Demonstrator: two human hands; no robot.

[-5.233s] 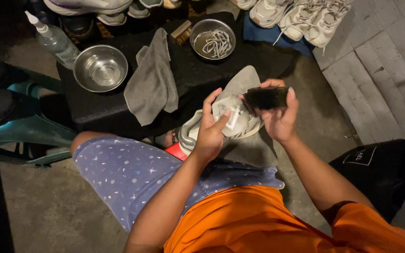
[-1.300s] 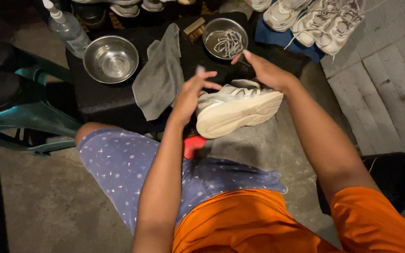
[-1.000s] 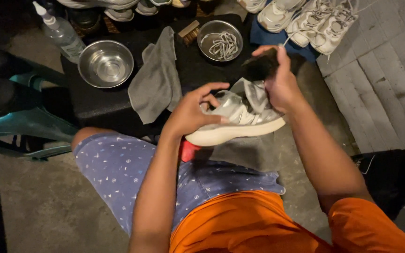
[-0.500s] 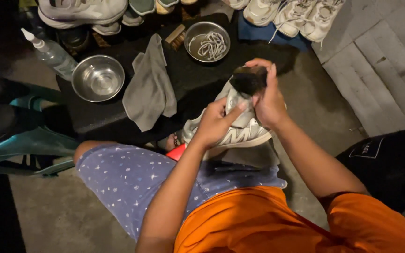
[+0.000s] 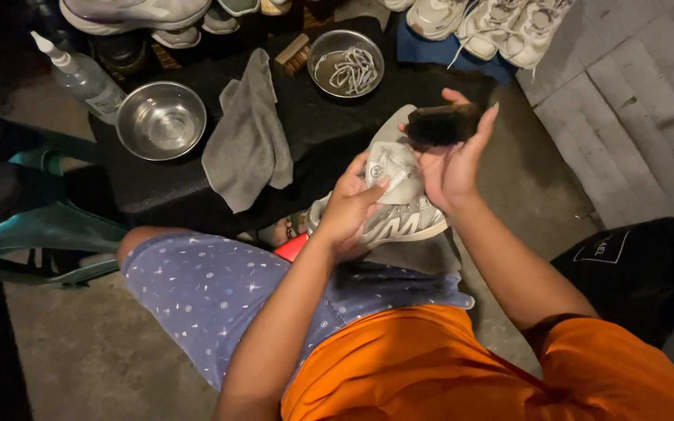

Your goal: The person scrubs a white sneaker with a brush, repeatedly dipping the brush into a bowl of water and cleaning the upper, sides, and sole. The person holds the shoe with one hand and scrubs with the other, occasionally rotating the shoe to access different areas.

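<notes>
Head view: the person sits with a grey sneaker (image 5: 388, 204) held over the lap, above a grey cloth (image 5: 423, 253) spread on the knee. The left hand (image 5: 350, 209) wraps the shoe from the near side, fingers clenched around its upper and the thumb pressing the pulled-up tongue (image 5: 394, 158). The right hand (image 5: 448, 160) grips a dark brush (image 5: 440, 125), fingers curled over its back, bristles hovering just above the tongue's top edge rather than flat on it.

Beyond the hands, a dark mat (image 5: 196, 175) carries an empty steel bowl (image 5: 161, 121), a crumpled grey towel (image 5: 247, 140), a second bowl holding white laces (image 5: 345, 63), and a small wooden brush (image 5: 293, 53) beside it. A spray bottle (image 5: 81, 76) stands at the mat's left edge. Pale sneakers (image 5: 493, 27) line the far side, and a black bag (image 5: 633, 273) lies on the floor to the right.

By my reading, scrubbing of the tongue area is under way. The next stroke calls for bringing the bristles down against the fabric while the left hand braces the shoe steady.
</notes>
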